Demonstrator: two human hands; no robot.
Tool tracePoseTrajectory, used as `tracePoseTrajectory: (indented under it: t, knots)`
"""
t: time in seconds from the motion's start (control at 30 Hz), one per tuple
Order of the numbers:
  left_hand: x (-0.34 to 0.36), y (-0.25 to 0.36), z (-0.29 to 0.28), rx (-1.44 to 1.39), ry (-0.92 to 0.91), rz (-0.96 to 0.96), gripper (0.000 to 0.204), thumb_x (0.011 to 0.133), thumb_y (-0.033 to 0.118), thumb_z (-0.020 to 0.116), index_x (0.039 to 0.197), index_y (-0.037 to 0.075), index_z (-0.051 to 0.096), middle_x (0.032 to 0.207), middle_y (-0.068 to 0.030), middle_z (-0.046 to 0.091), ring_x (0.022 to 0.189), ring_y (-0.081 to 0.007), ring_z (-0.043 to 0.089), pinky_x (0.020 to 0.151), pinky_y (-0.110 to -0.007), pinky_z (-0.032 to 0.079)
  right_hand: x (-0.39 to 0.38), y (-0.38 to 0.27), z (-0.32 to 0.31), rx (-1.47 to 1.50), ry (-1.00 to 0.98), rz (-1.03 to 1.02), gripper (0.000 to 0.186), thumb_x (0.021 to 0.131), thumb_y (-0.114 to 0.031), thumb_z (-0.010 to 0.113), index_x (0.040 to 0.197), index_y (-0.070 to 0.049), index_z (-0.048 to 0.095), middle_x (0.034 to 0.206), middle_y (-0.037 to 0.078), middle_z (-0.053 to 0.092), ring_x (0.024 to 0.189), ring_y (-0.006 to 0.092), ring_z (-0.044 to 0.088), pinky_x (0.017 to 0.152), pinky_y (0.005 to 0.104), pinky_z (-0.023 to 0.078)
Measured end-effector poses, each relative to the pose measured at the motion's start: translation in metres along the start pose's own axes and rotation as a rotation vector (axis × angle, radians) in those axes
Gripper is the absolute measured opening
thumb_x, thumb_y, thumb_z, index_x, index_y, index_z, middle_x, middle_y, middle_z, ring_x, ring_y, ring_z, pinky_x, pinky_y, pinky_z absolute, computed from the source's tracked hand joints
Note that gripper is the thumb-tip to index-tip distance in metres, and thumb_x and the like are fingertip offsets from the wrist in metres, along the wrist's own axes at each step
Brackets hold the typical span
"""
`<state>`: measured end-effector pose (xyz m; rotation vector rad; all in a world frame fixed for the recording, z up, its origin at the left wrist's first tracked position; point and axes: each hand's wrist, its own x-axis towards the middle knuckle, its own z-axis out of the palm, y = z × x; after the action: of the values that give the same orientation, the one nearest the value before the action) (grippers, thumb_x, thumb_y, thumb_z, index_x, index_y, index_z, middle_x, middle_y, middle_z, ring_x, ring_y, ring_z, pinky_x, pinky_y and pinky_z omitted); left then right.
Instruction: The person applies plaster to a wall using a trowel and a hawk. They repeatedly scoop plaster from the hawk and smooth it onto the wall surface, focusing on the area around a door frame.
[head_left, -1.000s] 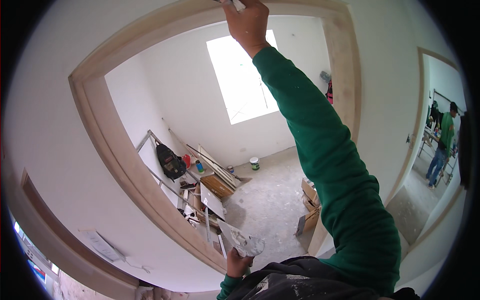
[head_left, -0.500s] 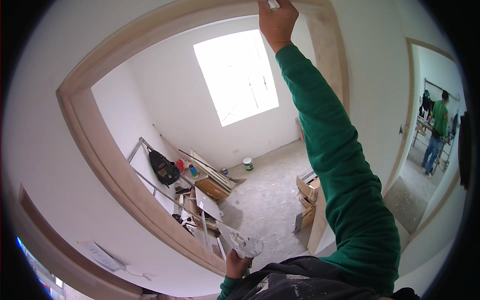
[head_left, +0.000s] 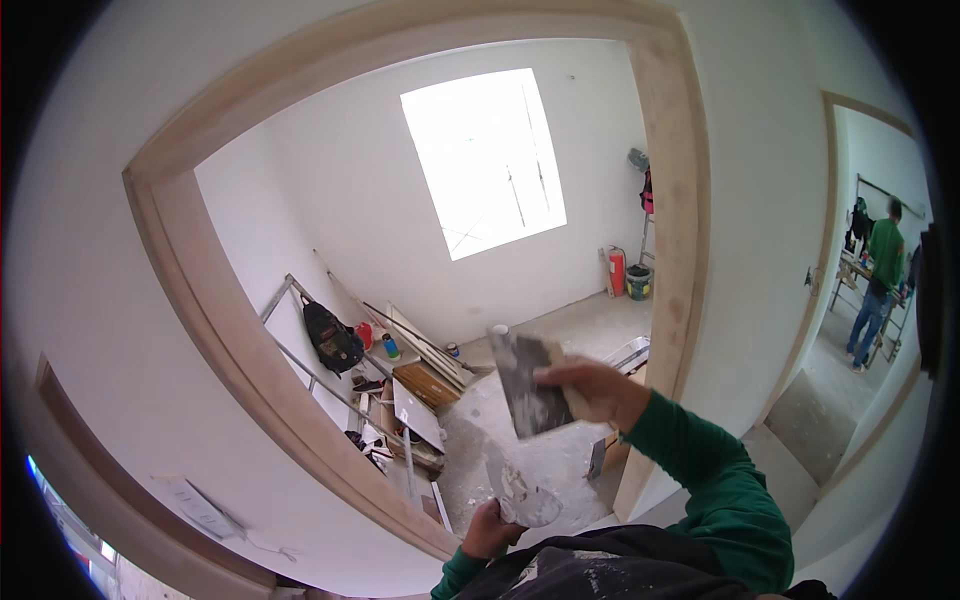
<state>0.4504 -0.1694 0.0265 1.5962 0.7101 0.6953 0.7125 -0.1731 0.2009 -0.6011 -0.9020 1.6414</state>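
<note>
My remote R hand (head_left: 592, 391), fingers tight on dk flat blade (head_left: 524, 388), L hand's (head_left: 487, 531) round plaster-smeared plate (head_left: 530, 502).

White walls (head_left: 350, 180), bright window (head_left: 480, 160), grey floor (head_left: 475, 415)

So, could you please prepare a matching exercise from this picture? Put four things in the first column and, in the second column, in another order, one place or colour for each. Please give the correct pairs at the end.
Column one
1. Dark rectangular plate
2. Pale smeared plate
3. Backpack
4. Fire extinguisher

Column two
A. Red, standing beside a bucket
B. In the left grip
C. Black, at the left side of the room
D. In the right grip

Pairs: 1-D; 2-B; 3-C; 4-A
</note>
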Motion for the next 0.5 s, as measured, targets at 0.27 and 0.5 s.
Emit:
tracePoseTrajectory:
  t: [0.27, 0.5]
  knots:
    - [-0.007, 0.005, -0.013, -0.080, 0.103, 0.162, 0.020, 0.077, 0.003, 0.077, 0.089, 0.001, 0.062, 0.073, -0.0021, 0.063, 0.057, -0.0086, 0.056, 0.051, -0.026, 0.044, -0.012, 0.021, -0.041, -0.737, 0.217, 0.147, 0.033, 0.087, -0.021, 0.075, 0.105, 0.006, 0.067, 0.093, 0.009, 0.072, 0.078, 0.0174, 0.070, 0.071, 0.0288, 0.058]
    - [-0.009, 0.003, -0.021, -0.105, 0.181, 0.041, 0.019, 0.076, 0.002, 0.070, 0.092, -0.003, 0.061, 0.067, -0.0047, 0.062, 0.053, -0.0120, 0.059, 0.047, -0.028, 0.046, 0.060, -0.137, 0.105, -1.101, 0.290, -1.463, 0.023, 0.087, -0.018, 0.076, 0.099, 0.000, 0.069, 0.085, 0.007, 0.070, 0.072, 0.0120, 0.064, 0.064, 0.0276, 0.051]
